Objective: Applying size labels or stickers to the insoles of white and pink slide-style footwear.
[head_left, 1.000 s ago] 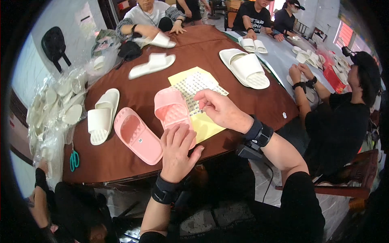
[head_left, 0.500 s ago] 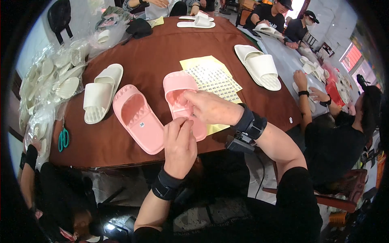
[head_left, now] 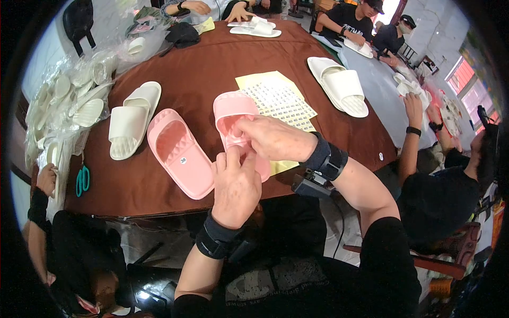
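Note:
A pink slipper (head_left: 232,106) lies in front of me with both hands over its insole. My right hand (head_left: 280,140) is closed, its fingers curled around the slipper beside the strap opening. My left hand (head_left: 236,186) is closed at the near part of the same slipper, fingertips against the insole; whatever they may pinch is hidden. To the left lies the other pink slipper (head_left: 186,170), a small round white sticker (head_left: 183,160) on its insole. Partly under my right hand are yellow-backed sheets of small round stickers (head_left: 275,100).
White slippers lie at left (head_left: 127,127) and right (head_left: 342,87) on the brown tablecloth (head_left: 207,58). Teal-handled scissors (head_left: 82,181) are by the left edge, near a clear bag of white slippers (head_left: 69,95). Other people work around, one close at right (head_left: 440,196).
My left hand has moved slightly up and its fingertips now meet the insole by my right hand. My right hand is nearly still. The person at right has reached farther forward.

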